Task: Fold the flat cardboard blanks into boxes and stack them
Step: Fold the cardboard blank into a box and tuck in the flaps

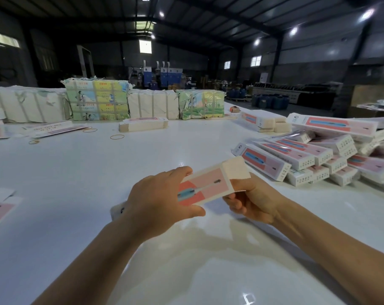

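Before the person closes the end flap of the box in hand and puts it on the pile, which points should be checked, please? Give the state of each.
1. Left hand holds the box: ok.
2. Right hand supports the box from below: ok.
3. End flap open, plain side up: ok.
4. Other end of box closed: cannot tell, hidden by the left hand.
5. Pile of finished boxes on the right, within reach: ok, probably.
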Available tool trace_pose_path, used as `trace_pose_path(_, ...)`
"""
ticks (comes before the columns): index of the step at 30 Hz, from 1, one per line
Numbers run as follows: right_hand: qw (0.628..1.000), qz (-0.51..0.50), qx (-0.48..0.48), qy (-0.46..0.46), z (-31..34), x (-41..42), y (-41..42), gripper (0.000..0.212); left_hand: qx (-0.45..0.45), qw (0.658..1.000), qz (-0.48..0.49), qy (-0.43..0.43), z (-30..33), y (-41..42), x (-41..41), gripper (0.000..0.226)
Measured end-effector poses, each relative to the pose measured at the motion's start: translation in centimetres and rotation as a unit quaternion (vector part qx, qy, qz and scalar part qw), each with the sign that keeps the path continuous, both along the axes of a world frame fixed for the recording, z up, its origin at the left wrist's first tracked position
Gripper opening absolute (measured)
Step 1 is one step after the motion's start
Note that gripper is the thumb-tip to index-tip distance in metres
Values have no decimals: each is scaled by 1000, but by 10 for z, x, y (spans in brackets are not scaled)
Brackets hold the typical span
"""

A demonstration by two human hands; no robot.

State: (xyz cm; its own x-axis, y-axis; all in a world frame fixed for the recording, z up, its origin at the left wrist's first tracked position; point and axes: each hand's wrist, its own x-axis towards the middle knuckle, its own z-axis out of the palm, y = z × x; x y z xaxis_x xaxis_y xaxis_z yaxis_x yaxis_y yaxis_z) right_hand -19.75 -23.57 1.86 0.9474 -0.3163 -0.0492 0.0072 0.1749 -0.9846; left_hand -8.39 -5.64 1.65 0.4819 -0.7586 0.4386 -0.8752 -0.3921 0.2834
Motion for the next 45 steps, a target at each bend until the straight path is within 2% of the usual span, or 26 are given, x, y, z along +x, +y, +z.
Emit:
trace_pose_path(3,995,-74,50,-43,1,3,2,19,-24,998,35,39,-3,0,5,64)
trace_pose_path(5,978,-182,40,-98,-1,3,1,9,-46,994,70,66,-4,1,10,56)
trace_pose_path(7,944,-287,-76,-145,-4,-1,4,7,-43,992,97,71,-6,1,14,53)
trace_pose_path(8,926,-308,-147,-160,-6,-2,6,11,-40,991,105,69,-8,1,15,52)
trace_pose_path(10,905,-298,-249,-174,-10,0,17,25,-40,991,115,60,-11,0,14,55)
trace_pose_path(11,903,-287,-268,-174,-12,1,22,29,-40,991,119,56,-12,-1,14,57)
trace_pose_path(17,915,-268,-261,-152,-18,3,32,42,-42,992,92,75,-15,-3,10,48)
trace_pose_path(20,916,-260,-276,-130,-18,3,31,52,-37,994,84,63,-16,-3,7,55)
trace_pose_path(22,918,-247,-289,-113,-17,3,30,50,-21,996,83,33,-17,-4,6,64)
trace_pose_path(27,912,-251,-293,-139,-19,5,30,18,-10,996,90,11,-18,-8,4,82)
trace_pose_path(31,913,-241,-299,-139,-20,7,28,22,-5,994,111,-21,-21,-12,3,84)
trace_pose_path(36,912,-257,-294,-123,-16,17,24,21,18,988,146,-44,-20,-23,6,69)
trace_pose_path(41,922,-191,-327,-80,4,35,19,24,-1,986,163,-40,-19,-17,23,71)
trace_pose_path(44,910,-234,-330,-90,13,52,19,18,-26,983,178,-25,-14,-9,31,69)
trace_pose_path(45,907,-257,-323,-81,12,57,20,23,-34,983,181,-21,-14,-7,33,68)
